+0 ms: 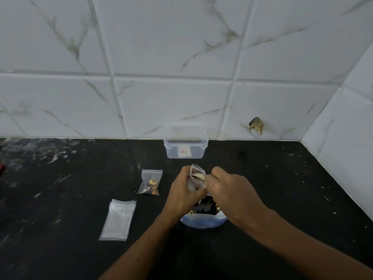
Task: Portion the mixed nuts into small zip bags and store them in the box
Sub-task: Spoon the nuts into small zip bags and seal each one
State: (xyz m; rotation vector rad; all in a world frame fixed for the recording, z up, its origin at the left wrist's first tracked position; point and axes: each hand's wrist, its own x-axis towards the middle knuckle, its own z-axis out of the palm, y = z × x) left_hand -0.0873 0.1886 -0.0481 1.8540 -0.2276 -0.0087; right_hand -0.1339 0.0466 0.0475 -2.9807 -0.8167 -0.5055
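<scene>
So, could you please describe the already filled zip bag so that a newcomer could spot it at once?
Start at the clear box by the tiled wall, then come forward and a little left on the black counter. The filled bag lies flat there, untouched, with cashews and almonds showing. The empty bags are stacked nearer, and the hands hold the other bag.

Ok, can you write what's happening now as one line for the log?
left hand: holds small zip bag open | right hand: dropping nuts in | filled bag: on counter | box: no bags inside
</scene>
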